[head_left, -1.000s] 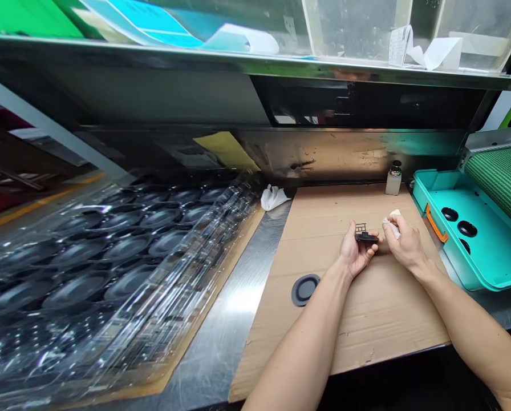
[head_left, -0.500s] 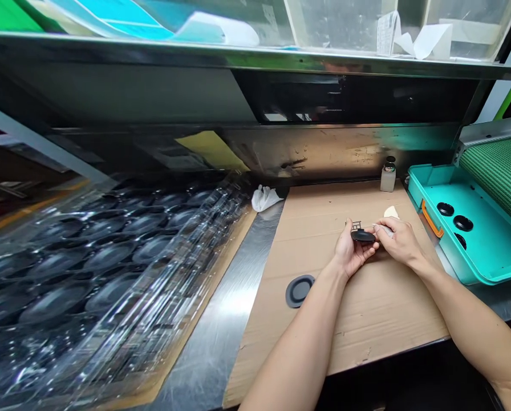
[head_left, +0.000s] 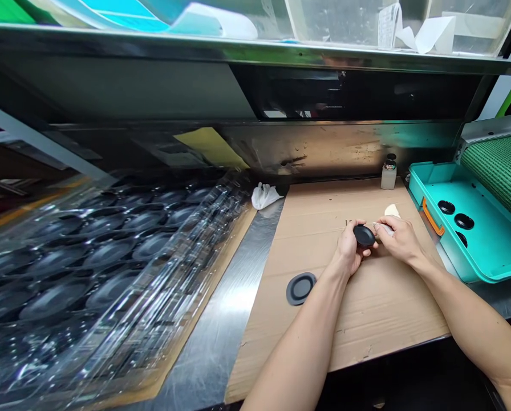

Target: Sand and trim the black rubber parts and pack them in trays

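My left hand (head_left: 349, 244) is closed round a small black round disc (head_left: 364, 235), its smooth face tilted up toward me. Close beside it on the right, my right hand (head_left: 396, 237) pinches a small whitish piece (head_left: 384, 229), perhaps a cloth; its tip is near the disc's edge, and I cannot tell whether they touch. A larger dark grey round part with a ring-shaped recess (head_left: 301, 288) lies on the cardboard (head_left: 281, 331), left of my left forearm. Behind my right hand lies a cream-coloured pad (head_left: 392, 210).
At right stands a teal bin (head_left: 490, 228) with an orange handle and several black discs inside. A small bottle (head_left: 388, 174) is at the cardboard's back edge. Clear plastic trays (head_left: 110, 251) of dark round parts fill the left. A crumpled white cloth (head_left: 264, 196) lies between. A metal shelf (head_left: 255, 50) spans above.
My left hand has turned the black disc from nearly edge-on to facing me more. My right hand has stayed almost in place with the whitish piece.
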### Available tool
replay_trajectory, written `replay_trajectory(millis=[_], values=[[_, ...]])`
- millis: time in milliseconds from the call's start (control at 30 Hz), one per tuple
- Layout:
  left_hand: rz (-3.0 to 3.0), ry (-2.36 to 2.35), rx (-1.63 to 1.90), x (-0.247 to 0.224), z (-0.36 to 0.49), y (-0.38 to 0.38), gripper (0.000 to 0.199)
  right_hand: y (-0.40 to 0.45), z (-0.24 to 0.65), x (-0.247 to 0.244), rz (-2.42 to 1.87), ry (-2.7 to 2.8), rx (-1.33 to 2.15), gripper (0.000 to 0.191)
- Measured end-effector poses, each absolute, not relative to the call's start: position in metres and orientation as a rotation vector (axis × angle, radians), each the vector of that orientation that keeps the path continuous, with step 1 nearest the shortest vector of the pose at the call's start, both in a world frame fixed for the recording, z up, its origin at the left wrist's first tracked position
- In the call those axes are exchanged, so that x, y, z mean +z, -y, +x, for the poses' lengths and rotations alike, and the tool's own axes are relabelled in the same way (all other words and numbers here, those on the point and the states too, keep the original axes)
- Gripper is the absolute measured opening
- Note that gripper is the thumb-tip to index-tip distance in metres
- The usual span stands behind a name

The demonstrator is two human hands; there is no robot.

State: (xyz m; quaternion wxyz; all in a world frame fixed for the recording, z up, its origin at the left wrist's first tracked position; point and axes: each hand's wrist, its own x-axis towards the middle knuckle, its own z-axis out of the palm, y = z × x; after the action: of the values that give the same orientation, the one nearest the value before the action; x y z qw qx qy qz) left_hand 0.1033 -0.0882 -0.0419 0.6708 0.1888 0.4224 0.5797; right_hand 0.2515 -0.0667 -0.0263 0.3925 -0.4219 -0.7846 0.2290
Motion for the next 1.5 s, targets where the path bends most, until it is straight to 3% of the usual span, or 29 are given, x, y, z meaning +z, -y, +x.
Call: replay_trajectory(millis=[267, 533, 733, 900, 1100, 1500], values=[[0.426, -0.855, 1.252, -0.045, 0.101, 0.088, 0.037, 0.066, 0.251, -0.030, -1.051, 1.977, 0.588, 0.020], [0.399, -0.639, 1.213, -0.043, 0.095, 0.086, 0.027, 0.061, 0.256, -0.033, -1.044, 1.922, 0.592, 0.022], [0.403, -0.757, 1.257, -0.054, 0.101, 0.082, 0.033, 0.052, 0.249, -0.028, -1.161, 1.790, 0.370, 0.028], [0.398, -0.718, 1.264, -0.058, 0.105, 0.082, 0.033, -0.018, 0.246, 0.017, -1.353, 1.841, 0.065, 0.030], [0.351, -0.684, 1.252, -0.057, 0.106, 0.082, 0.034, -0.128, 0.261, 0.077, -1.730, 2.127, -0.044, 0.027], [0.312, -0.639, 1.271, -0.057, 0.107, 0.077, 0.033, -0.169, 0.257, 0.083, -1.847, 2.404, -0.080, 0.023]])
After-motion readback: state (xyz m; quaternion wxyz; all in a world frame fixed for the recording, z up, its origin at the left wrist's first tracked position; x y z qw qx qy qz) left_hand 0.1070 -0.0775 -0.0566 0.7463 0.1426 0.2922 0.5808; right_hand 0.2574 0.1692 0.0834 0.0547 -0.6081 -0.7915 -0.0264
